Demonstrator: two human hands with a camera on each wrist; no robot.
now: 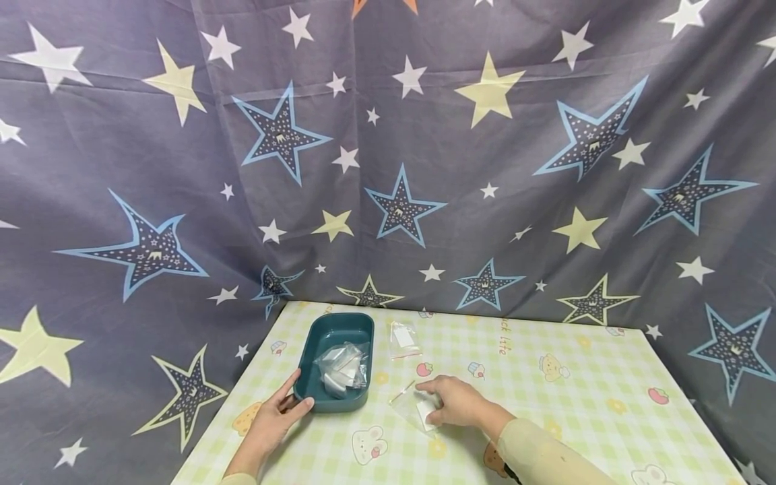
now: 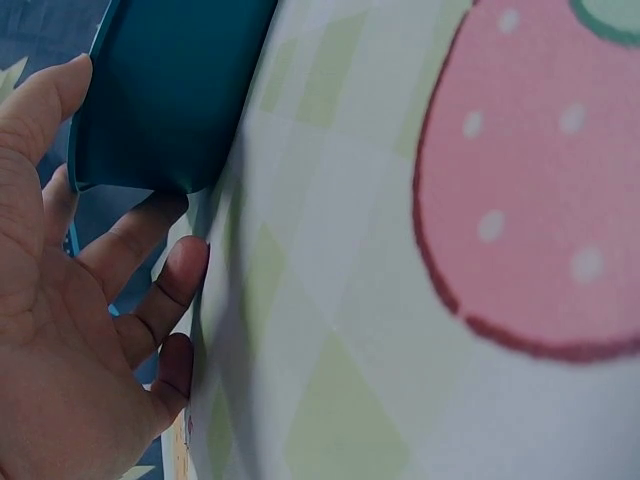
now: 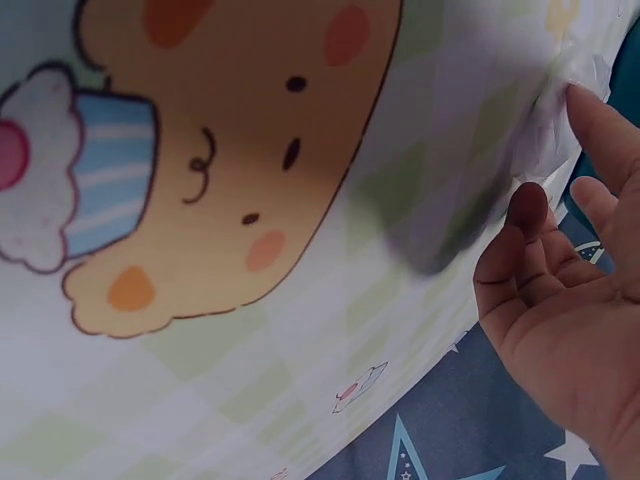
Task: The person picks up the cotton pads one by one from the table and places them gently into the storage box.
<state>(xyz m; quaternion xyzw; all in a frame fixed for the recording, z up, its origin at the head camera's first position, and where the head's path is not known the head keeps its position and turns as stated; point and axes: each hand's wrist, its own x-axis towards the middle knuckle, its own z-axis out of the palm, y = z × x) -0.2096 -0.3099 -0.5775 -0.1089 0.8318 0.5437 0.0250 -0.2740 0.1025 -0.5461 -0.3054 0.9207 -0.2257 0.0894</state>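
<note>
While a tray (image 1: 337,407) holds bags (image 1: 343,369), left grip (image 1: 269,423) spreads against it, right grip (image 1: 457,404) over another bag (image 1: 424,412).

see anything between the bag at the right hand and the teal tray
Nothing visible stands between the clear bag at the right hand and the teal tray; only its side wall rises there.

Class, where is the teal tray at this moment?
In the head view, the teal tray sits left of centre on the checked tablecloth, with the left hand touching its near left corner.
</note>
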